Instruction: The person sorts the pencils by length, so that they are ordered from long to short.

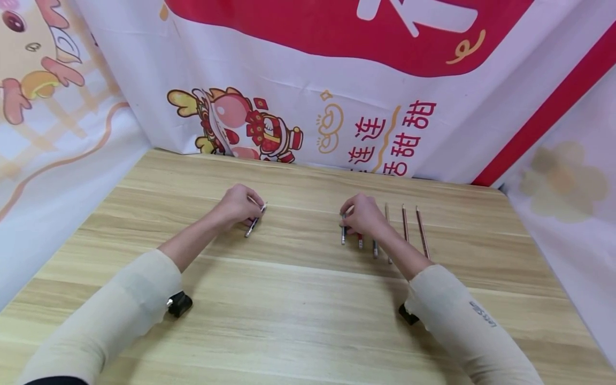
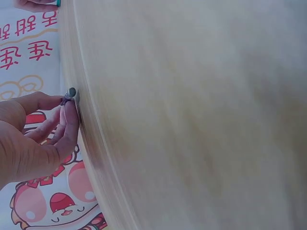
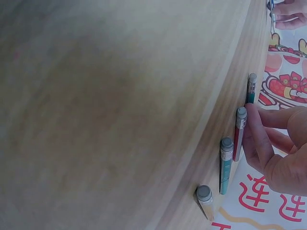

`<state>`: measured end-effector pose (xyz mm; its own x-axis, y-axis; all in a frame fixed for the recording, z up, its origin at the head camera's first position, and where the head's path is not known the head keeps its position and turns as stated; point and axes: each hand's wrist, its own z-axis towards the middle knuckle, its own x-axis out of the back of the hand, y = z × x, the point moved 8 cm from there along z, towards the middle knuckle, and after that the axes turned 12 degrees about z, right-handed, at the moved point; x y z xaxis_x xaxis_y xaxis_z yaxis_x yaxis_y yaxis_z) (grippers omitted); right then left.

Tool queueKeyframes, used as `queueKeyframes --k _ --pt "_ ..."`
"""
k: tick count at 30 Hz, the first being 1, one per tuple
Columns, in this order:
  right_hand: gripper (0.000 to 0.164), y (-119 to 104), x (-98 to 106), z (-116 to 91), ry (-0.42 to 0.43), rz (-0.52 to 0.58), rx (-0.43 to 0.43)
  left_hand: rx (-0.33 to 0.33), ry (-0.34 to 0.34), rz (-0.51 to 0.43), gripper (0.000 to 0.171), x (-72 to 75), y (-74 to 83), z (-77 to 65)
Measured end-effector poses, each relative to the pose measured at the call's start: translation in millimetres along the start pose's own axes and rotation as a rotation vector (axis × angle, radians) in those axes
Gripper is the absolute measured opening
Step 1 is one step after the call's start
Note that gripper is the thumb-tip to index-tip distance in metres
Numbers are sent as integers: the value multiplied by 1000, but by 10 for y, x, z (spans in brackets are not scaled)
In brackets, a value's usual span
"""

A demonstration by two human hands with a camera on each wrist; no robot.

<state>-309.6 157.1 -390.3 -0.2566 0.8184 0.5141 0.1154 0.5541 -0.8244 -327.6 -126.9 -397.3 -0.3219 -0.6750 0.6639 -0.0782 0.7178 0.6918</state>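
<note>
In the head view my left hand (image 1: 240, 204) pinches a pencil (image 1: 249, 231) between thumb and fingers, low over the wooden table. Its eraser end (image 2: 71, 92) points toward the camera in the left wrist view. Right of the table's middle, my right hand (image 1: 362, 215) holds a teal pencil (image 1: 343, 235) at the left end of a row. Beside it lie a red pencil (image 3: 239, 136), another teal pencil (image 3: 225, 167) and a plain wood-coloured pencil (image 3: 206, 203). My right fingertips cover part of the held pencil's length.
Two brown pencils, a nearer one (image 1: 405, 222) and an outer one (image 1: 422, 230), lie at the row's right, partly behind my forearm. A printed white and red cloth (image 1: 289, 69) hangs along the table's (image 1: 298, 310) back edge. Small black devices (image 1: 180, 303) sit beneath both sleeves.
</note>
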Motion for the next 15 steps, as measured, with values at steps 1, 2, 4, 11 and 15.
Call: queueKeyframes --k 1,2,4,11,15 --pt "26 5 0 4 1 -1 0 2 -5 -13 25 -11 7 6" --pt "26 10 1 8 2 -2 0 5 -8 -23 25 -21 13 12" --pt "26 19 3 15 4 -2 1 4 -9 -30 25 -38 27 25" --pt "27 22 6 20 11 -2 2 0 -8 -55 25 -99 69 83" --pt "27 12 1 14 10 -1 -2 2 -18 -81 25 -140 94 112"
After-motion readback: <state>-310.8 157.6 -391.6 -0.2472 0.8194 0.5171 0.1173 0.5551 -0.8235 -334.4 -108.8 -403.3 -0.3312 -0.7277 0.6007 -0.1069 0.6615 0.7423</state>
